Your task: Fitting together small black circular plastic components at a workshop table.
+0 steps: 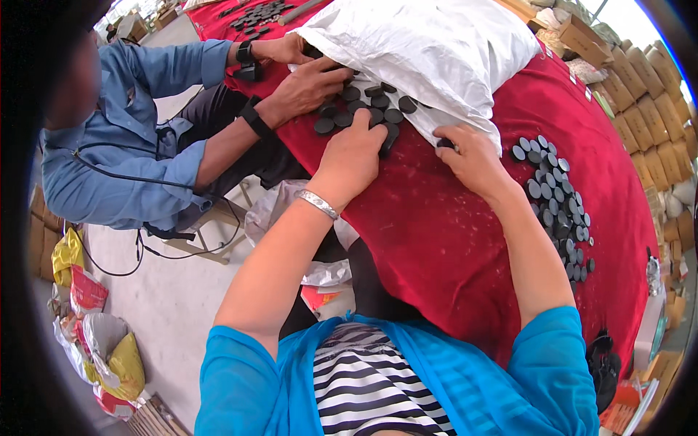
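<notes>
Among a loose cluster of black round caps [393, 115] at the mouth of a white woven sack [429, 51], my left hand [347, 161] has its fingers bent round a black cap [390, 138]. Close to the sack's lower corner, my right hand [472, 161] pinches another black cap [445, 143] between thumb and fingers. The sack lies on its side on a red cloth [429, 232], and the caps lie partly under its edge. My palms hide some of what the fingers touch.
To my left sits a co-worker in a blue shirt [131, 152], whose hands [309, 87] reach to the sack mouth. A large group of caps [556, 196] lies at right on the cloth. More dark pieces [258, 16] lie at the far left. Filled bags [123, 363] stand on the floor.
</notes>
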`<state>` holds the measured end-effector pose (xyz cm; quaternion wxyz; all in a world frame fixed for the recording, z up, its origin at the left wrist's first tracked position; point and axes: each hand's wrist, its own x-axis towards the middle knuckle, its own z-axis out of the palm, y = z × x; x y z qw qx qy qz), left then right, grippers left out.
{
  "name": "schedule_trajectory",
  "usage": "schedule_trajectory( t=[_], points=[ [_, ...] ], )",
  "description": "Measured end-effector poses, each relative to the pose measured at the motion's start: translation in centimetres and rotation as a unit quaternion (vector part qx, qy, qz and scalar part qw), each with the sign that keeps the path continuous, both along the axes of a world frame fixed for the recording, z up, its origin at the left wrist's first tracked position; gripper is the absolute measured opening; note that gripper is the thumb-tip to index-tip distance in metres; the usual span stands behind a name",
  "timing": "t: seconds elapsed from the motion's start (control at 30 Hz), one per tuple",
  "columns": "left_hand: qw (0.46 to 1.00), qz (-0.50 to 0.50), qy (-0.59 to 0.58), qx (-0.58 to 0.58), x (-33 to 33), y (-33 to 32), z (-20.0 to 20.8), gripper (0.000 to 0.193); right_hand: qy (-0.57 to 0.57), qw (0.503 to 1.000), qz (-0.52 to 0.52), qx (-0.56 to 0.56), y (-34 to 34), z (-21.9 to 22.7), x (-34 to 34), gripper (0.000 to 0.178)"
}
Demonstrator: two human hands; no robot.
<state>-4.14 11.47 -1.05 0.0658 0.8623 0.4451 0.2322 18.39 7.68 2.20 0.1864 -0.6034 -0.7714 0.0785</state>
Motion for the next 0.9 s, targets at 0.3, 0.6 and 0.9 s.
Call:
schedule_trajectory(
  t=[0.3,0.6,0.9],
  points=[
    [0.725,-0.007,-0.585,-0.365,-3.0,-3.2,-1.2,0.034,0.091,0.969,0.173,0.150,2.0,-3.2,-6.9,0.027],
    [0.657,-0.082,-0.642,-0.388,-4.1,-6.2,-0.5,0.042,0.017,0.982,0.153,0.109,-0.1,-2.3,-6.1,0.037],
    [0.788,-0.017,-0.524,-0.323,-3.6,-7.2,-0.1,0.043,-0.099,0.991,-0.042,0.075,-3.0,3.5,-1.9,0.038]
  ],
)
